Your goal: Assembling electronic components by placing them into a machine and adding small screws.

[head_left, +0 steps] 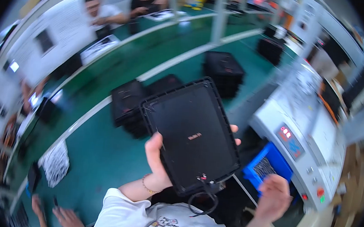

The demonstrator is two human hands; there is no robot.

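Note:
A flat black rectangular plastic casing (pixel 191 133) with a raised rim is tilted up in front of me. A dark cable (pixel 203 203) with a few small coloured wire ends comes out at its lower edge and hangs in a loop. My left hand (pixel 155 161) grips the casing, its thumb on the left rim and fingertips showing past the right edge; the palm is hidden beneath. My right hand (pixel 275 198) is off the casing, beside a blue bin (pixel 288 169) of small dark parts. Motion blurs its fingers, and nothing shows in them.
Stacks of similar black casings (pixel 224 67) stand on the green bench (pixel 88 148). A white machine (pixel 272 115) with a lit panel and buttons is at right. A clear plastic bag (pixel 56 163) lies at left. A co-worker's hands (pixel 68 221) are at lower left; people sit across the bench.

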